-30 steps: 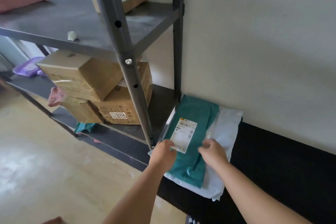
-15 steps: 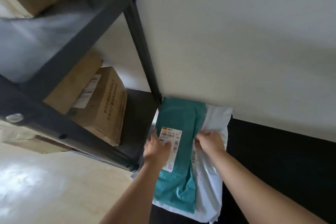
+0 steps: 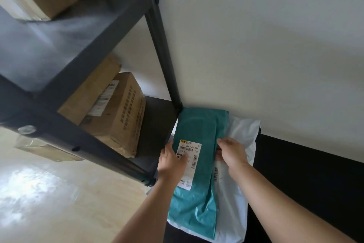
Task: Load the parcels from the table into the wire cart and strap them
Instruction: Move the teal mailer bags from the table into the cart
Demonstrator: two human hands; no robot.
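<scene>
A person's left hand (image 3: 171, 162) and right hand (image 3: 232, 153) hold a teal plastic mailer parcel (image 3: 202, 130) lying on top of a white plastic mailer parcel (image 3: 244, 132) on a black table (image 3: 305, 173) against a cream wall (image 3: 256, 45). The left grip is clamped on the teal parcel's left edge, thumb across its white shipping label (image 3: 190, 162). The right grip is curled round the opposite edge, fingertips tucked between the two parcels. Just to the left stands a dark metal shelf rack (image 3: 157, 45) carrying brown cardboard boxes (image 3: 122, 112), above a pale wooden floor (image 3: 59, 193).
</scene>
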